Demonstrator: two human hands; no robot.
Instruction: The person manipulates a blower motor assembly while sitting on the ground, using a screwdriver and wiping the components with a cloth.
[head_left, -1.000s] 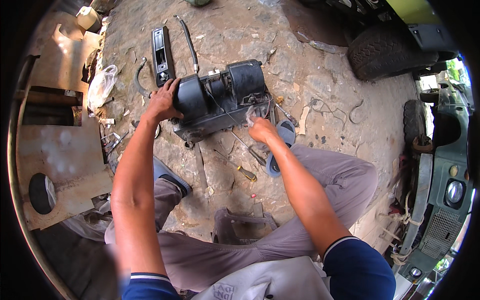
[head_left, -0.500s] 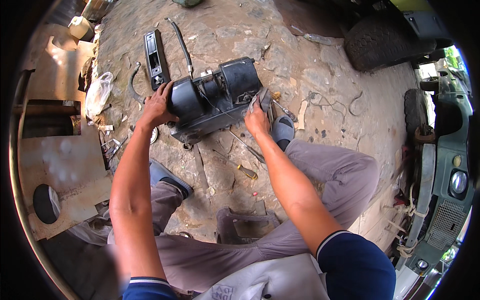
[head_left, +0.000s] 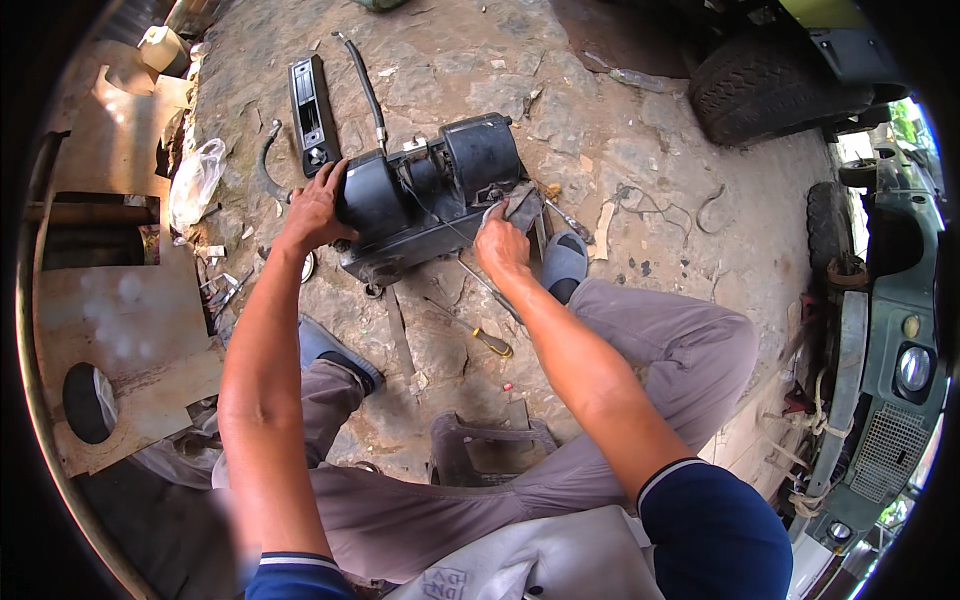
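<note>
A black twin-drum blower unit (head_left: 374, 206), apparently from a vehicle, lies on the ground in front of me. My left hand (head_left: 314, 214) grips its left end, fingers over the top and thumb lower down on the near side. At the unit's right near corner, my right hand (head_left: 502, 248) is closed on a grey rag (head_left: 522, 204) and presses it to the casing. A thin wire runs across the middle of the housing. Behind it, a black hose (head_left: 362, 85) with a metal end reaches the unit. The rag hides part of the right corner.
A long black control panel (head_left: 313, 112) and a curved hose (head_left: 266, 165) lie to the left. Near my feet is a yellow-handled screwdriver (head_left: 492, 343), with a dark plastic stool (head_left: 445, 450) closer in. A tyre (head_left: 745, 90) and a green vehicle (head_left: 905, 400) stand right.
My right hand has slid slightly left and nearer to me along the casing with the rag, baring more of the cloth. The left hand keeps its hold, and the unit stays put.
</note>
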